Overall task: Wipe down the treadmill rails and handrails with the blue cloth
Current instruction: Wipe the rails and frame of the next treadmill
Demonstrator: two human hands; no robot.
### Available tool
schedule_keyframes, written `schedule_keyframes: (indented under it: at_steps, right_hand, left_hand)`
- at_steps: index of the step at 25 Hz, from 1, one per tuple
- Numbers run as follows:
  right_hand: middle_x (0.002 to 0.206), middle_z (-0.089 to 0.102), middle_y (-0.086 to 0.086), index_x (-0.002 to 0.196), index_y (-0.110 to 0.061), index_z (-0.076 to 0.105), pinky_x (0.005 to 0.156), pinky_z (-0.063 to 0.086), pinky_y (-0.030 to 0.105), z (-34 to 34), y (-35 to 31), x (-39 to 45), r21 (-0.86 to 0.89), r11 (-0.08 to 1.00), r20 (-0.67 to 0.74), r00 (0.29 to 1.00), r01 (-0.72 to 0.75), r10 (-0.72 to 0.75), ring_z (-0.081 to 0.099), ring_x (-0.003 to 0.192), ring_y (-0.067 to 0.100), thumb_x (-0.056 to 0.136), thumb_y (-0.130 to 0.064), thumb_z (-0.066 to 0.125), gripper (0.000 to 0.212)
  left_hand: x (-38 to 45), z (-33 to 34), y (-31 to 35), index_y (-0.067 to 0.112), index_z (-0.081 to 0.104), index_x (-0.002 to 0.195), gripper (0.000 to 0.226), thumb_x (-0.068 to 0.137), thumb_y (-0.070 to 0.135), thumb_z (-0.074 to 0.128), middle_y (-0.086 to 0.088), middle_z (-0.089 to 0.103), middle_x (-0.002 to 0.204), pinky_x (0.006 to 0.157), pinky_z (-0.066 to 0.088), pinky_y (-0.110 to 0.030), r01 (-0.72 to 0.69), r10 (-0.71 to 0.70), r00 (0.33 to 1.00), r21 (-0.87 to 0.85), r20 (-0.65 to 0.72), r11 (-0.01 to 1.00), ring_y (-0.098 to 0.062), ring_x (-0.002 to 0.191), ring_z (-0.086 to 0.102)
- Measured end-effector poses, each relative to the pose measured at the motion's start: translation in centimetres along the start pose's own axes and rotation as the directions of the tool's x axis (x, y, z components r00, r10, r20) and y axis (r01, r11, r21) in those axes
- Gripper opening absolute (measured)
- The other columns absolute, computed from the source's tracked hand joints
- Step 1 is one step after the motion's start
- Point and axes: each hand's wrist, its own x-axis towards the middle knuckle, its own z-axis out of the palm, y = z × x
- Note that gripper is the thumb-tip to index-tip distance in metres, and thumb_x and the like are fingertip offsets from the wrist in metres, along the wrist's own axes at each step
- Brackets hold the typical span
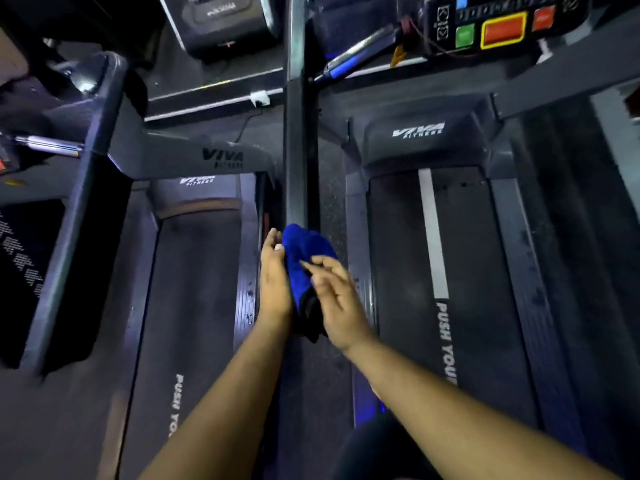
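Both forearms reach forward. Blue cloth (304, 261) draped over near end of dark handrail (297, 150). Left hand (275, 275) flat against cloth's left side, fingers straight. Right hand (334, 289) fingers relaxed, spread, fingertips touching cloth.

Blue cloth (304, 258) looks like soft, matt napped fabric, bunched over the handrail (296, 150), which is a dark bar with a dull satin sheen, likely painted metal. Treadmill belts (408, 254) are matt black and rubbery with printed white lettering; side rails (247, 271) look like grey matt plastic with a ribbed grip texture. Motor covers (420, 140) read as smooth semi-gloss plastic, and the console buttons (504, 29) as glossy coloured plastic.
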Motion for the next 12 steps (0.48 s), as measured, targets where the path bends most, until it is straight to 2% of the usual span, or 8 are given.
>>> schedule_keyframes:
  at_steps: [1, 2, 3, 4, 7, 10, 12]
  right_hand:
    - [0.158, 0.032, -0.001, 0.147, -0.041, 0.038, 0.121, 0.019, 0.056, 0.3, 0.1, 1.2, -0.110, 0.993, -0.002, 1.000, 0.029, -0.030, 0.025, 0.148, 0.018, 0.098, -0.064, 0.028, 0.056]
    - [0.165, 0.013, -0.005, 0.149, -0.054, 0.020, 0.120, 0.010, 0.060, 1.0, 0.4, 2.4, -0.187, 0.982, 0.029, 1.000, 0.006, 0.000, 0.008, 0.153, 0.017, 0.095, -0.067, 0.028, 0.056]
    - [0.166, -0.002, -0.011, 0.145, -0.063, 0.005, 0.119, 0.003, 0.062, 1.6, -0.2, 3.0, -0.178, 0.984, 0.069, 0.997, -0.031, 0.044, -0.007, 0.153, 0.012, 0.092, -0.070, 0.028, 0.059]
    - [0.165, -0.009, -0.015, 0.142, -0.066, -0.002, 0.120, 0.002, 0.062, 2.2, 0.1, 3.1, -0.145, 0.988, 0.097, 0.993, -0.059, 0.074, -0.014, 0.151, 0.008, 0.089, -0.073, 0.027, 0.061]
    - [0.165, -0.008, -0.014, 0.149, -0.053, 0.000, 0.124, 0.005, 0.052, 2.4, 1.8, 2.1, -0.024, 0.998, 0.107, 0.992, -0.063, 0.065, -0.013, 0.151, 0.006, 0.087, -0.080, 0.025, 0.072]
    - [0.166, 0.003, -0.013, 0.152, -0.044, 0.005, 0.124, 0.009, 0.049, 2.6, 2.9, 2.3, 0.062, 0.995, 0.038, 0.997, -0.074, 0.072, -0.003, 0.152, 0.007, 0.094, -0.061, 0.039, 0.070]
    - [0.166, 0.009, -0.007, 0.152, -0.041, 0.011, 0.125, 0.008, 0.047, 2.9, 3.8, 3.6, 0.109, 0.991, 0.027, 0.997, -0.075, 0.072, 0.003, 0.153, 0.010, 0.095, -0.054, 0.043, 0.067]
  left_hand:
    - [-0.4, 0.1, 0.4, 0.014, 0.042, 0.148, 0.062, 0.093, 0.042, 0.043, -0.006, 0.047, 0.151, 0.117, 0.034, -0.035, -0.021, 0.022, 1.000, 0.031, -0.019, 0.999, -0.017, 0.138, 0.044]
    - [-0.5, 0.3, 0.6, 0.016, 0.041, 0.149, 0.054, 0.099, 0.035, 0.039, -0.003, 0.046, 0.151, 0.114, 0.037, -0.028, -0.043, 0.045, 0.998, 0.033, -0.041, 0.999, -0.012, 0.137, 0.045]
    - [-0.7, 0.4, 0.7, 0.016, 0.040, 0.149, 0.047, 0.104, 0.028, 0.035, -0.002, 0.046, 0.151, 0.111, 0.039, -0.024, -0.065, 0.066, 0.997, 0.017, -0.039, 0.998, -0.010, 0.136, 0.045]
    - [-0.7, 0.4, 0.5, 0.016, 0.040, 0.149, 0.045, 0.106, 0.025, 0.032, -0.001, 0.046, 0.151, 0.112, 0.039, -0.024, -0.086, 0.087, 0.996, 0.028, -0.026, 0.996, -0.010, 0.136, 0.045]
    - [-0.3, 0.3, -0.2, 0.025, 0.050, 0.141, 0.050, 0.094, 0.038, 0.040, 0.000, 0.050, 0.148, 0.117, 0.034, -0.038, -0.108, 0.109, 0.994, 0.038, -0.026, 0.993, -0.014, 0.138, 0.045]
    - [-0.3, 0.3, -0.6, 0.024, 0.052, 0.135, 0.048, 0.090, 0.030, 0.037, -0.003, 0.055, 0.143, 0.118, 0.035, -0.042, -0.105, 0.101, 0.992, -0.048, -0.079, 0.993, -0.017, 0.136, 0.049]
    - [-0.1, 0.9, -0.4, 0.021, 0.050, 0.137, 0.052, 0.087, 0.027, 0.039, -0.005, 0.053, 0.144, 0.118, 0.034, -0.044, -0.130, 0.129, 0.990, -0.007, -0.060, 0.991, -0.019, 0.137, 0.047]
